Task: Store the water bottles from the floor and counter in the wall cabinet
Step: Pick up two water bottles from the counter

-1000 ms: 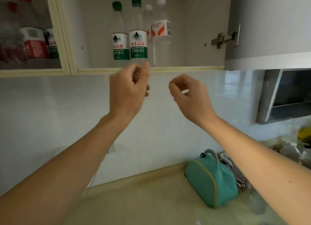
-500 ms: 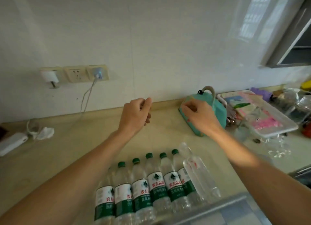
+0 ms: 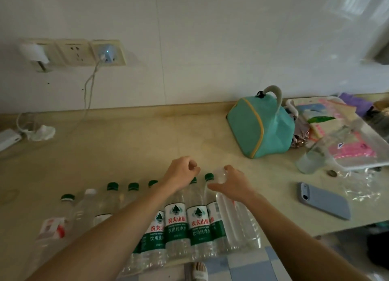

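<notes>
Head view shows the pick-up step: the left hand (image 3: 181, 171), fingers curled and empty, and the right hand (image 3: 231, 183), touching the clear bottle (image 3: 233, 215), poise over the water bottles (image 3: 179, 224) ranked at the lower centre of the table (image 3: 126, 146); each should next grip a bottle neck.

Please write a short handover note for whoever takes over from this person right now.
Left hand: over the green caps in the bottle row, fingers curled, holding nothing that shows.
Right hand: fingers round the neck of the clear-capped bottle at the row's right end.
Bottles stand in a row at the front edge of the counter.
Cabinet out of view, so nothing can be confirmed as stored.
Left: carry this row up to the cabinet.
</notes>
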A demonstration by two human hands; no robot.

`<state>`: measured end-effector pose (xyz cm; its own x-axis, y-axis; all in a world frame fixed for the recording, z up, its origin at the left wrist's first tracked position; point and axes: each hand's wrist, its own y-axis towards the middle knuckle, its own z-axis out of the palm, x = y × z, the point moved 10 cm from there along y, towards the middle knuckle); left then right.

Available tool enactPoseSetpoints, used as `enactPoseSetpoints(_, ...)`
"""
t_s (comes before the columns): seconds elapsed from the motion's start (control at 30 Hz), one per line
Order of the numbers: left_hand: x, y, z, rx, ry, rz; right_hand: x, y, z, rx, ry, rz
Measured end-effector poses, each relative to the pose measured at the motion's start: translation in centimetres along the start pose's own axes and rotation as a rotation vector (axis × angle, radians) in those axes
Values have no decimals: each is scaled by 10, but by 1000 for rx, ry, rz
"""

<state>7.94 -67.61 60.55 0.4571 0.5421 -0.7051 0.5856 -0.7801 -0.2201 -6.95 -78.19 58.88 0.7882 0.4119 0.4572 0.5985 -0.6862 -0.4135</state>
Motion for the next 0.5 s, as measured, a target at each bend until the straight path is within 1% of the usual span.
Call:
enactPoseSetpoints(0.13, -2, 8, 8, -11, -75, -17, -3, 12, -2, 38, 106, -9)
enactPoseSetpoints(0.27, -4, 13, 9, -42, -233, -46, 1, 10, -21, 136, 366, -90)
enactPoseSetpoints(0.3, -5, 15, 9, -48, -251, -49, 1, 9, -31, 137, 415, -109)
enactPoseSetpoints(0.4, -8, 23, 15, -29, -253, -57, 0, 9, -75, 37, 501, -181)
enactPoseSetpoints(0.5, -18, 33, 31, 28, -164, -42, -3, 11, -109, -37, 561, -276)
